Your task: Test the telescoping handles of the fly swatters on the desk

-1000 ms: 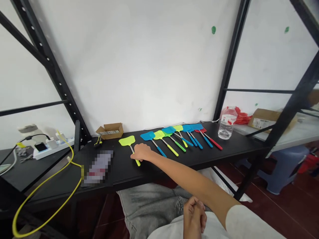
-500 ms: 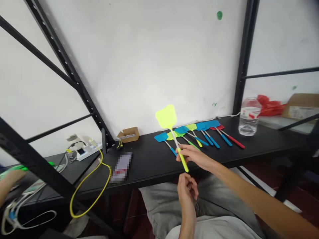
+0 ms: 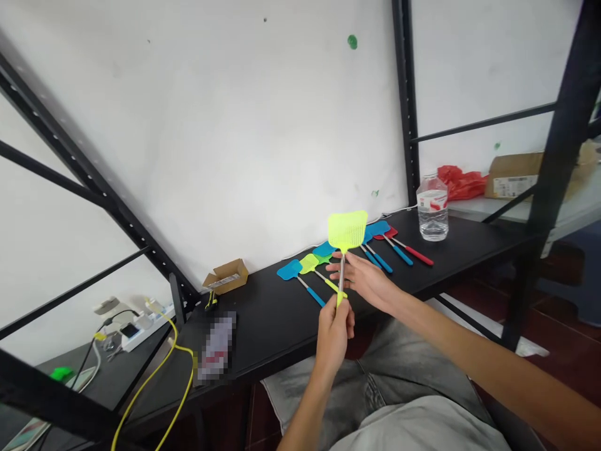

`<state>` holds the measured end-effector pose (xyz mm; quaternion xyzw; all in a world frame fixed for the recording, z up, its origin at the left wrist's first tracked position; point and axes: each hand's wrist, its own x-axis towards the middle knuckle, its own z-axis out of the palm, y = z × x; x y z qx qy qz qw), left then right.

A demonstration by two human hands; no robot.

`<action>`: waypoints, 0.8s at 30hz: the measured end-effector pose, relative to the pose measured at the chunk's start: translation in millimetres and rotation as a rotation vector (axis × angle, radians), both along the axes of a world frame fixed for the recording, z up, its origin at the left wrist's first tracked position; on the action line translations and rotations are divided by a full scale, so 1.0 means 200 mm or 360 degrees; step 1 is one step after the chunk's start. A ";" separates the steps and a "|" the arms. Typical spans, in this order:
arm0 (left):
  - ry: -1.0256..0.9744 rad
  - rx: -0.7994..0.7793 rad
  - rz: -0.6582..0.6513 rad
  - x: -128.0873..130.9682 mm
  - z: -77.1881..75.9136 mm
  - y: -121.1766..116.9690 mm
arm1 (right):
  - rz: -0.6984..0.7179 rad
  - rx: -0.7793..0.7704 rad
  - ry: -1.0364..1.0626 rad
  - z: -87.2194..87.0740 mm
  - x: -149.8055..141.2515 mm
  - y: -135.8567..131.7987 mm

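Note:
My left hand (image 3: 334,329) is closed round the handle of a bright yellow fly swatter (image 3: 348,233), held upright above the table's front edge. Just behind the swatter's metal shaft, my right hand (image 3: 369,282) has its fingers spread and grips nothing; whether it touches the shaft I cannot tell. On the black table (image 3: 267,326) beyond lie several more fly swatters in a row. At the row's left end is a blue fly swatter (image 3: 290,270), beside it a yellow-green fly swatter (image 3: 308,264). A red fly swatter (image 3: 419,255) lies at the right end. Hands and the raised swatter partly hide the middle ones.
A water bottle (image 3: 432,213) stands right of the row, with a red plastic bag (image 3: 462,183) and a cardboard box (image 3: 514,175) behind it. Leftward are a small open carton (image 3: 228,277), a blurred-out flat object (image 3: 216,347), a yellow cable (image 3: 150,379) and a power strip (image 3: 148,329).
The yellow fly swatter has passed from my right hand to my left, which rose to its handle. My right hand has let go and opened. The view has swung rightward.

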<state>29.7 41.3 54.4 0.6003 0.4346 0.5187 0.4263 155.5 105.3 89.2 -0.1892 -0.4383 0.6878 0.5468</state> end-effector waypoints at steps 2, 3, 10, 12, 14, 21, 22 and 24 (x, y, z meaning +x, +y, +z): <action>0.0074 -0.0045 -0.0008 -0.02 -0.03 -0.01 | 0.0022 -0.0052 0.0128 -0.01 0.02 0.02; 0.0086 -0.0062 -0.0007 -0.02 -0.04 -0.02 | 0.0043 -0.0050 0.0139 -0.02 0.01 0.03; 0.0076 -0.0041 0.0009 -0.04 -0.01 -0.01 | 0.0148 0.0199 -0.0232 -0.10 -0.09 -0.02; 0.0002 -0.0097 -0.0058 -0.04 -0.01 -0.02 | 0.0089 0.0227 -0.0222 -0.10 -0.09 -0.03; -0.0170 -0.0180 -0.0173 -0.03 -0.01 -0.02 | 0.0040 0.0220 -0.0159 -0.10 -0.09 -0.03; -0.0498 -0.0296 -0.0415 0.00 -0.01 -0.01 | -0.0066 0.0178 0.0038 -0.06 -0.08 -0.03; -0.0389 -0.0262 -0.0348 0.00 0.00 -0.02 | -0.0109 0.0179 0.0050 -0.06 -0.08 -0.03; -0.0068 -0.0138 -0.0142 -0.01 0.01 -0.03 | -0.0195 0.0177 0.0080 -0.04 -0.08 -0.03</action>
